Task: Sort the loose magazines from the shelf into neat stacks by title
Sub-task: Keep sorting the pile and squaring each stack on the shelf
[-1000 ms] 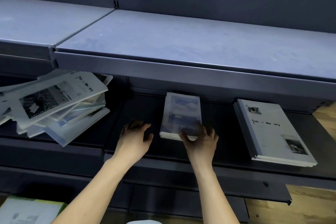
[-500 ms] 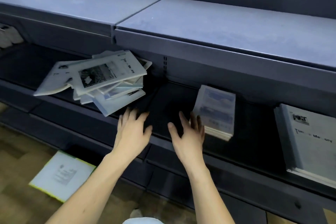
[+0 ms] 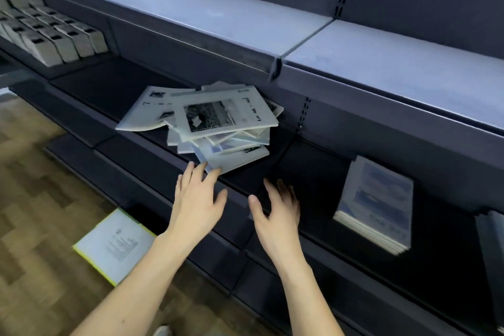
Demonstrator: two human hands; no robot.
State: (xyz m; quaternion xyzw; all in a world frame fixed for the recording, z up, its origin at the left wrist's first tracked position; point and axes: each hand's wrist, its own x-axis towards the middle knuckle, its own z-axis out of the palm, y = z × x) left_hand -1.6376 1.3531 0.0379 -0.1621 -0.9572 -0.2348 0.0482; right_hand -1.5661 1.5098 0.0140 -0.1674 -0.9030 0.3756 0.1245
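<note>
1. Dark shelf (image 3: 131, 84) under a lighter upper shelf (image 3: 381, 63).
2. On the dark shelf: loose magazine pile (image 3: 218, 123), askew and fanned; neat blue-cover stack (image 3: 376, 204) well apart to its right; another stack (image 3: 495, 254) cut off at the right edge; grey boxes (image 3: 49, 33) in rows, far left.
3. Wood floor (image 3: 35, 199): one yellow-edged booklet (image 3: 114, 245) lying flat.

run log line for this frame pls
left hand: open, reaching messy pile | right hand: open, empty | neat stack: on shelf, right

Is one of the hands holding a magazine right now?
No, the left hand and the right hand both reach with spread fingers toward the messy pile of magazines, and neither grips anything.
</note>
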